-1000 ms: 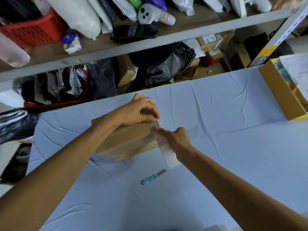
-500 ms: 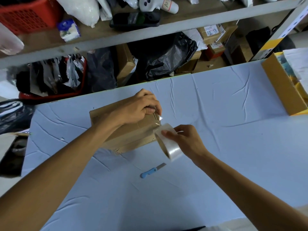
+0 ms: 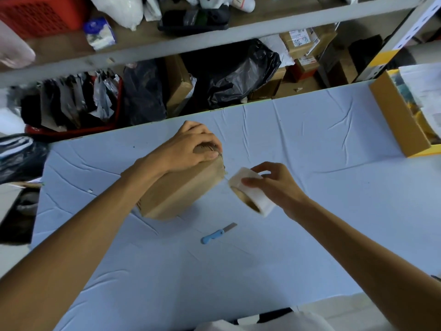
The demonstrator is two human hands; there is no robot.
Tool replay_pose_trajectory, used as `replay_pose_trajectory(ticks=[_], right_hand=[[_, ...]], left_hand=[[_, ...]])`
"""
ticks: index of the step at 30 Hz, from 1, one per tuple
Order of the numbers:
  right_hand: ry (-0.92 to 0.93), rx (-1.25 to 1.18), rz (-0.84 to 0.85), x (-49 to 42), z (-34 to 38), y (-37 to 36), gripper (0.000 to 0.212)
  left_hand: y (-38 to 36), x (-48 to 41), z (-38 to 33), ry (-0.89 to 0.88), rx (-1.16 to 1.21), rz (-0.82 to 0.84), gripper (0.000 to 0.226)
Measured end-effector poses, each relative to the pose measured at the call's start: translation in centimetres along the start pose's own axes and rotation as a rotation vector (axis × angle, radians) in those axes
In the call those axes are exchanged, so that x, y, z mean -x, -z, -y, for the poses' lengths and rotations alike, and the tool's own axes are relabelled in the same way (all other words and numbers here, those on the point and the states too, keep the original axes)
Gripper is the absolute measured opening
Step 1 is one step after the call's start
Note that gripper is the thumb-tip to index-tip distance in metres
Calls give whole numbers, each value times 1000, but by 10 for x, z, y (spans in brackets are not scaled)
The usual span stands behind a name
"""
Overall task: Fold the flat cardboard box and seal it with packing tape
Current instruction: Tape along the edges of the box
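At frame center, the left hand point(image 3: 188, 149) is pressing curled fingers onto the cardboard box point(image 3: 181, 187); the right hand point(image 3: 274, 185) is gripping the tape roll point(image 3: 250, 194) just beside it.

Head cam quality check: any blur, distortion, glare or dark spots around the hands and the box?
Head view: dim, bluish cast, no glare; wide-angle bends the shelf rail and stretches the forearms toward the bottom corners; left hand and cardboard box fairly sharp; right hand and tape roll slightly motion-soft; knife clear on the table cloth; under-shelf clutter murky.
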State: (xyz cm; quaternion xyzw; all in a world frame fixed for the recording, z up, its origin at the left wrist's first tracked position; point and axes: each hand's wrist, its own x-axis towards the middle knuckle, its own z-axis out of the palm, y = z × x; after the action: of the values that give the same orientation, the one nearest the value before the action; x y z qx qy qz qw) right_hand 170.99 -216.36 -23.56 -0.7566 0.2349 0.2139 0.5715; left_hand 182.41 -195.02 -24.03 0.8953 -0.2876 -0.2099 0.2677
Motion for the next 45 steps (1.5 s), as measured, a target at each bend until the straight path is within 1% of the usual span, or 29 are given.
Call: replay_pose_trajectory(ticks=[3,5,8,11,12,14,17,22,25,28,30,32,33,37,41,42,45], right_hand=[[43,65,3,-6,2,8,28],[50,150,39,-13,4,14,32],[-20,231,97,-23,1,17,46],[-66,305,97,-34,-7,13,63],[-69,298,96,-36,-8,12,65],[-81,274,103,-36,-6,15,61],[-88,284,52,-29,-12,21,46],[27,227,100,-13,-14,15,17],[48,139,120,-10,-11,18,18],[58,219,95,-12,-19,19,23],[-1,255,42,-14,-21,20,28],[-55,225,9,-16,-21,21,26],[-53,190,13,-17,-19,22,24],[28,138,68,-11,-13,22,28],[101,117,72,-6,-11,18,14],[113,127,76,-6,-11,18,14],[80,163,103,-5,-15,19,17]], left_hand=[[-5,3,-3,12,-1,-66,15],[-7,5,-6,14,-2,-84,19],[-13,6,-15,6,10,-99,22],[-22,7,-22,-8,-47,-127,15],[-22,8,-23,-9,-57,-139,14],[-20,8,-20,-4,-36,-154,12],[-15,7,-17,20,37,-139,12],[-12,5,-14,38,1,-128,16],[-10,6,-10,64,15,-136,15],[-13,5,-12,62,-20,-156,14],[-16,4,-14,58,-52,-169,13],[-18,4,-16,65,-62,-184,12],[-17,4,-15,70,-56,-188,12],[-10,5,-13,55,-54,-175,14],[-11,4,-20,33,-140,-216,19],[-12,4,-21,32,-132,-209,21],[-16,6,-19,25,-89,-178,28]])
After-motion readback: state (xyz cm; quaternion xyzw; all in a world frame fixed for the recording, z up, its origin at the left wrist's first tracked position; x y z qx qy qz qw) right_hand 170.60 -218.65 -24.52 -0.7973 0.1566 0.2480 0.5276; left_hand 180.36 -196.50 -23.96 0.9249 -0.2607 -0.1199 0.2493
